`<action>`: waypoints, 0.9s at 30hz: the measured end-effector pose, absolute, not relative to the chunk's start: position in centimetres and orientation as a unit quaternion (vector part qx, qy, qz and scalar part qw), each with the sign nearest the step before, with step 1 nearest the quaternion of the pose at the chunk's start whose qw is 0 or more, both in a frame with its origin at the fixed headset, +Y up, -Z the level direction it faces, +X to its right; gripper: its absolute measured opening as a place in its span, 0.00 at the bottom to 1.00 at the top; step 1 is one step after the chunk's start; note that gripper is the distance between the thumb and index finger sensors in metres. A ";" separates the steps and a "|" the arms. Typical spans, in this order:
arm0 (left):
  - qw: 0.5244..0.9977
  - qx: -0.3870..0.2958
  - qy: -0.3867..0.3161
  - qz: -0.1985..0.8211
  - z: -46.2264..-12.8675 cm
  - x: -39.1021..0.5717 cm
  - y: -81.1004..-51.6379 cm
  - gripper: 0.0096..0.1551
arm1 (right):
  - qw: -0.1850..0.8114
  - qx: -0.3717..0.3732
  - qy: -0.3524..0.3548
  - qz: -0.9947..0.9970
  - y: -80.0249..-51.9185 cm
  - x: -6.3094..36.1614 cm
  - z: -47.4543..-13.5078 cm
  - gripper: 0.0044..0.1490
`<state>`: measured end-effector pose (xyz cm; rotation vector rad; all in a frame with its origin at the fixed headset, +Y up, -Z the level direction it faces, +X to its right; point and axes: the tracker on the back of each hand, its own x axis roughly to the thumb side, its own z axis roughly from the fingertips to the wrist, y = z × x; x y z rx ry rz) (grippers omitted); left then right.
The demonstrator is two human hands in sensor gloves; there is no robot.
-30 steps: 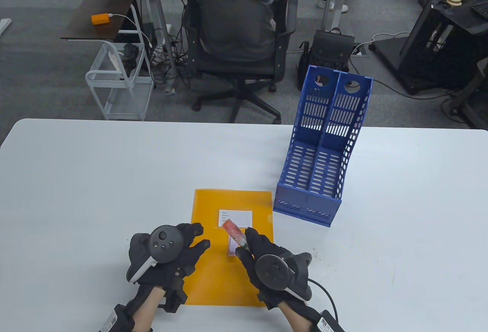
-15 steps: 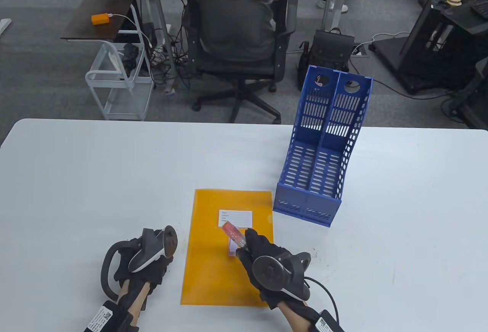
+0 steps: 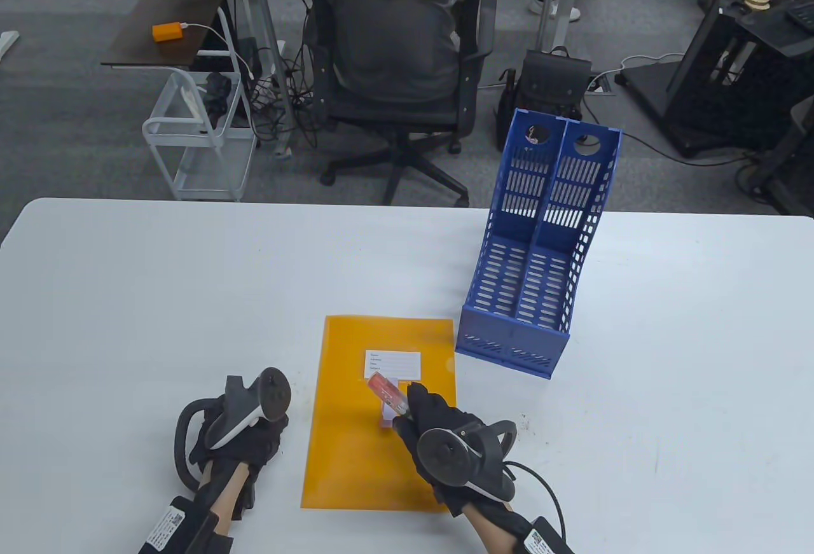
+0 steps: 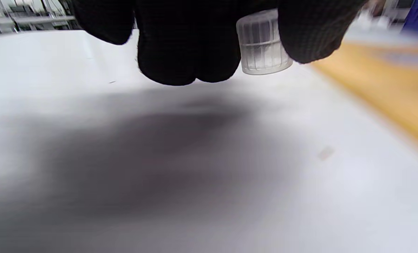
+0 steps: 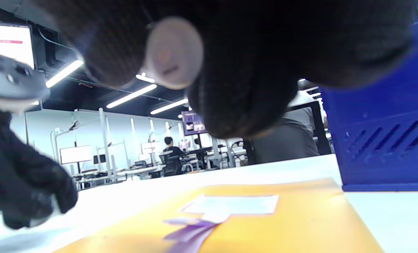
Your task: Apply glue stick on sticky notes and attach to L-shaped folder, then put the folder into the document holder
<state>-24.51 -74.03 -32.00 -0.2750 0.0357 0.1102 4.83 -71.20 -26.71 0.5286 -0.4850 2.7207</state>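
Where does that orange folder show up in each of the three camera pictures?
Table view: the orange folder lies flat at bottom centre, between the hands.
Left wrist view: a blurred orange strip along the right edge.
Right wrist view: it fills the lower middle, seen almost edge-on.
Shared landmark: the blue document holder, beside the folder's far right corner, right edge in both wrist views.

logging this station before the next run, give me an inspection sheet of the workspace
surface: white table, small dark specks near its right side.
job's things: orange folder flat, white label on it, purple sticky note on top; blue document holder upright, both slots empty.
clutter: nothing seen.
grippers: left hand holds clear cap; right hand grips glue stick.
cables: lead from right wrist.
surroundings: office chair, person seated, white cart.
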 end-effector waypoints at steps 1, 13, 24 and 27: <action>0.986 -0.121 0.005 0.115 -31.9 -24.5 -73.1 0.32 | 0.163 0.185 -0.169 0.954 -71.2 4.8 -26.7 0.41; 0.838 -0.084 -0.146 0.519 -30.9 -21.0 -70.3 0.32 | 0.259 0.202 -0.146 0.933 -70.9 4.9 -26.7 0.40; 0.834 -0.064 -0.184 0.516 -30.9 -19.7 -69.8 0.30 | 0.263 0.205 -0.164 0.928 -70.8 5.1 -26.7 0.40; 0.840 -0.047 -0.186 0.508 -30.8 -19.7 -69.6 0.30 | 0.254 0.208 -0.173 0.929 -70.8 5.0 -26.7 0.39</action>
